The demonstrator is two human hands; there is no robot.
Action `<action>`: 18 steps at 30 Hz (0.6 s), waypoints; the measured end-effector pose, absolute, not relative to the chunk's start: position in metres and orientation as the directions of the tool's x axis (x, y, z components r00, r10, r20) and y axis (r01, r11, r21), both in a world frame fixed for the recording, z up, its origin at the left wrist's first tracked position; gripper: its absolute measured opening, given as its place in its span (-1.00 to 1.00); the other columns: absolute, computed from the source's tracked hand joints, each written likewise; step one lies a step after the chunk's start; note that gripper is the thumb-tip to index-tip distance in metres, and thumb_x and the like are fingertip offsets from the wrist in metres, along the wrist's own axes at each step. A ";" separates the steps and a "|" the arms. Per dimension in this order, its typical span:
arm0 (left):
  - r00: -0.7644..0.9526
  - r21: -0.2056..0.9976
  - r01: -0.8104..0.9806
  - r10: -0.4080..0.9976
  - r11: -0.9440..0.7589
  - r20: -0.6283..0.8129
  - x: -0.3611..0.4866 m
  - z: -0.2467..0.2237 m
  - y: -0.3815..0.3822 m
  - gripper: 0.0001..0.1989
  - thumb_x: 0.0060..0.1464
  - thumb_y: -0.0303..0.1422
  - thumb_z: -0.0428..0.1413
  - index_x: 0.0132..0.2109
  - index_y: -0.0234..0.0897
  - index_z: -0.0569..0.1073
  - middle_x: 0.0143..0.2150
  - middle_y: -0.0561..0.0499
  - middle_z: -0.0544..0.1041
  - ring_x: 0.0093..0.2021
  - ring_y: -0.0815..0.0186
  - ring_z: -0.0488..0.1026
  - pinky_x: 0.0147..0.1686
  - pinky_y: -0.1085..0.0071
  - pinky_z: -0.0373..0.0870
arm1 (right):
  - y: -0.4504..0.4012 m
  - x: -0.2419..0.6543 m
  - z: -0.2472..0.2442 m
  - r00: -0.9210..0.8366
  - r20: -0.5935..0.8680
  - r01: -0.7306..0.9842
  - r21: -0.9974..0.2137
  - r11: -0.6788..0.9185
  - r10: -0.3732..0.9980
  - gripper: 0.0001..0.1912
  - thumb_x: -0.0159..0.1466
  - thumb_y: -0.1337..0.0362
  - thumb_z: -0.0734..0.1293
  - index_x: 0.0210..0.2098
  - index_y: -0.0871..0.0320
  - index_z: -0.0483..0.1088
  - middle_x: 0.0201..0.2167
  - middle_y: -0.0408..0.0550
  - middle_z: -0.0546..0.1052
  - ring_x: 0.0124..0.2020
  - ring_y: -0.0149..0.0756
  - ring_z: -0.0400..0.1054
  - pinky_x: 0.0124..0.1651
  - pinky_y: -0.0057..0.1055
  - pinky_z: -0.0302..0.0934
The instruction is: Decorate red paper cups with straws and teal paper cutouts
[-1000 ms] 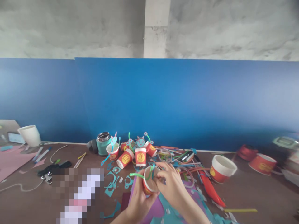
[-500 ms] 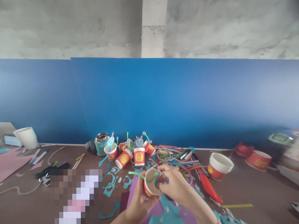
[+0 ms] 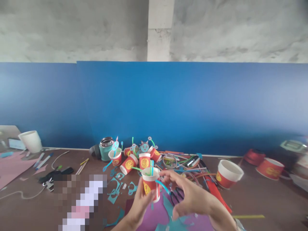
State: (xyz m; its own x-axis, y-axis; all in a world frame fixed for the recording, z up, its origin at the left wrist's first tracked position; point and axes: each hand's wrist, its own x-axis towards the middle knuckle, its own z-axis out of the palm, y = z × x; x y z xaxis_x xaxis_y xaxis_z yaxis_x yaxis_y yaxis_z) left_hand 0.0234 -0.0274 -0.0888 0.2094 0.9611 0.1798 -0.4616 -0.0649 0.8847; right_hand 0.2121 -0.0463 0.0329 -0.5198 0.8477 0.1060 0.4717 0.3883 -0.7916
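The left hand (image 3: 139,205) is closing around the near-upright paper cup (image 3: 152,185), its thumb pressing the front wall. The right hand (image 3: 193,196) is hovering just right of the cup, fingers loosely curved and well parted, seemingly holding nothing; whether a fingertip is touching the rim, I can't tell. A blue straw (image 3: 163,185) is jutting from the cup's right side, and a green straw (image 3: 136,168) is reaching out to its left. Black loop handles (image 3: 176,195) are lying to the right of the cup, under the right hand, and a purple sheet (image 3: 156,215) is spreading below it. Behind the cup, a red cup (image 3: 144,160) is standing close by; a teal jar (image 3: 105,151) is sitting farther off, behind and left. The thin wall could be buckling if the thumb is squeezing too hard, and a knuckle catching the blue straw could be bending or dislodging it.
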 end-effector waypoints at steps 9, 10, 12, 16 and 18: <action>0.264 0.901 -0.432 0.951 -0.035 0.164 0.025 -0.084 -0.030 -0.30 -0.12 -0.10 0.29 0.16 -0.12 0.30 0.15 -0.14 0.39 0.15 -0.03 0.29 0.09 0.12 0.24 | -0.046 0.180 0.026 -0.418 0.434 0.627 -0.497 0.599 0.798 -0.65 0.21 0.42 0.26 -0.07 -0.04 0.46 -0.06 -0.03 0.42 -0.02 -0.20 0.31 0.04 -0.26 0.21; 0.247 0.902 -0.430 0.957 -0.034 0.154 0.025 -0.085 -0.030 -0.32 -0.11 -0.09 0.28 0.16 -0.12 0.30 0.15 -0.13 0.39 0.16 -0.01 0.29 0.10 0.12 0.23 | -0.047 0.180 0.026 -0.439 0.438 0.618 -0.487 0.617 0.785 -0.57 0.20 0.45 0.25 0.02 -0.04 0.40 -0.01 -0.02 0.41 0.02 -0.19 0.29 0.08 -0.24 0.19; 0.207 0.902 -0.429 0.966 -0.053 0.155 0.025 -0.087 -0.029 -0.36 -0.05 -0.06 0.23 0.16 -0.12 0.30 0.16 -0.12 0.39 0.19 0.02 0.26 0.14 0.13 0.18 | -0.049 0.180 0.028 -0.484 0.434 0.580 -0.491 0.650 0.760 -0.46 0.19 0.50 0.20 0.13 -0.03 0.28 0.03 -0.01 0.40 0.07 -0.22 0.26 0.12 -0.24 0.16; 0.159 0.918 -0.391 0.977 -0.072 0.144 0.024 -0.090 -0.027 -0.39 -0.04 -0.03 0.20 0.13 -0.17 0.35 0.18 -0.14 0.37 0.23 0.00 0.19 0.18 0.13 0.13 | -0.049 0.177 0.030 -0.522 0.445 0.549 -0.477 0.686 0.727 -0.61 0.22 0.43 0.26 0.00 -0.04 0.40 0.00 -0.05 0.44 0.04 -0.22 0.29 0.09 -0.26 0.17; 0.161 0.926 -0.370 0.977 -0.072 0.140 0.024 -0.090 -0.028 -0.37 -0.08 -0.01 0.22 0.12 -0.18 0.37 0.15 -0.14 0.40 0.19 -0.03 0.24 0.15 0.10 0.17 | -0.048 0.174 0.028 -0.533 0.442 0.553 -0.463 0.692 0.721 -0.73 0.27 0.37 0.26 -0.11 -0.03 0.47 -0.09 -0.08 0.50 -0.06 -0.25 0.35 0.01 -0.31 0.21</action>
State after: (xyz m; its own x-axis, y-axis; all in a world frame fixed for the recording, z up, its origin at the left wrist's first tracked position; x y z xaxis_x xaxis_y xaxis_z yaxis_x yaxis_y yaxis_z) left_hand 0.0245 -0.0277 -0.0903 0.1606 0.9771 0.1398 -0.3697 -0.0717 0.9264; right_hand 0.1744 -0.0483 0.0281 -0.5328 0.7214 0.4423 0.5532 0.6925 -0.4631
